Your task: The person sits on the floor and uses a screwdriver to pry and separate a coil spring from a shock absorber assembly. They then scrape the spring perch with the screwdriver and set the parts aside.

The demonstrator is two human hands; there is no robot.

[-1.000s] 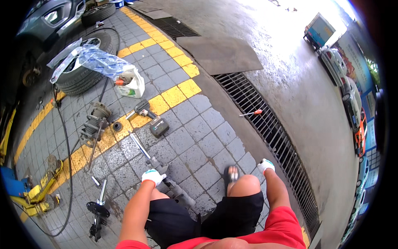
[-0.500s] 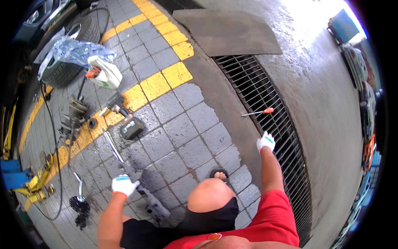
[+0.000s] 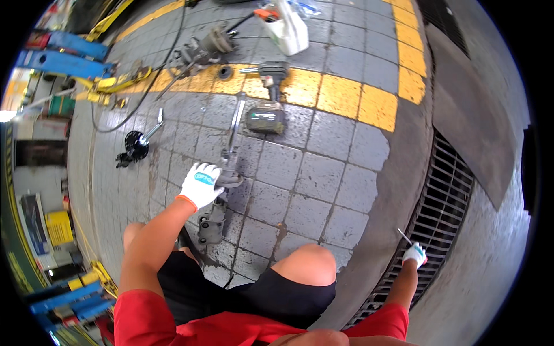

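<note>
My left hand (image 3: 200, 185), in a white knitted glove with an orange cuff, is beside a grey strut shock absorber (image 3: 212, 225) lying on the tiles. Its thumb is spread from the fingers and overlaps the strut's body; whether it touches is unclear. The strut's bright rod (image 3: 236, 121) points away from me, its bracket toward me. Far to the right, my gloved right hand (image 3: 414, 254) is closed round a screwdriver (image 3: 404, 235) above the floor grate. The thin shaft sticks out past the fingers, and the glove mostly covers the orange handle.
Beyond the strut lie a cordless impact wrench (image 3: 269, 98), a black ring (image 3: 225, 72) and a coil-spring strut (image 3: 202, 49). A white jug (image 3: 287, 32) stands farther back. A black-based part (image 3: 136, 145) lies left, near a hose and the yellow-blue lift arms (image 3: 69, 62). A mat (image 3: 473, 109) overlaps the grate (image 3: 444, 196).
My view has turned left. My right hand has reached the screwdriver on the grate and closed on it. My left hand stays beside the strut.
</note>
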